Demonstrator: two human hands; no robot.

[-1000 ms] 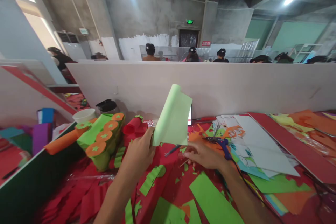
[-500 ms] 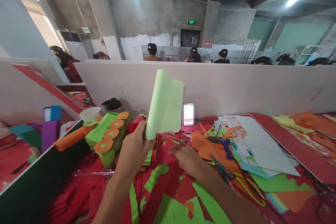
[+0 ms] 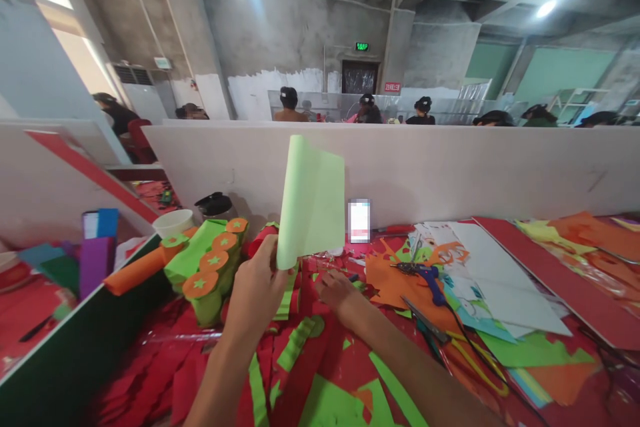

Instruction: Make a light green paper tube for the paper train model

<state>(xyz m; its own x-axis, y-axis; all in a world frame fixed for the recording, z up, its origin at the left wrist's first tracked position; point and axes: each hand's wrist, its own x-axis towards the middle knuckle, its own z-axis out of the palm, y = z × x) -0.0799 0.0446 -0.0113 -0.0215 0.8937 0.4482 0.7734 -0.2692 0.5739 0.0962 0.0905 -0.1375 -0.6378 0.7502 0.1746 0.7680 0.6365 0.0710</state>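
My left hand (image 3: 260,280) is closed on the lower edge of a pale green paper sheet (image 3: 315,207), curled into a roll along its left side and held upright. Over the red tabletop, my right hand (image 3: 336,290) is low among paper scraps, its fingers loosely bent and slightly apart. I see nothing held in it, though the fingertips are partly hidden. Below it lie a wavy green paper strip (image 3: 296,345) and bright green paper pieces (image 3: 330,403). Left of my left hand stand green paper-covered shapes with orange star-marked tops (image 3: 201,283).
Scissors with yellow handles (image 3: 473,350) and a blue glue gun (image 3: 430,280) lie on orange paper to the right. A lit phone (image 3: 359,220) leans against the white partition (image 3: 425,167). At the left are an orange paper tube (image 3: 135,271) and a white bowl (image 3: 173,222).
My right hand has shifted a little left, its fingers now more bent. The green sheet has tilted slightly more upright in my left hand.
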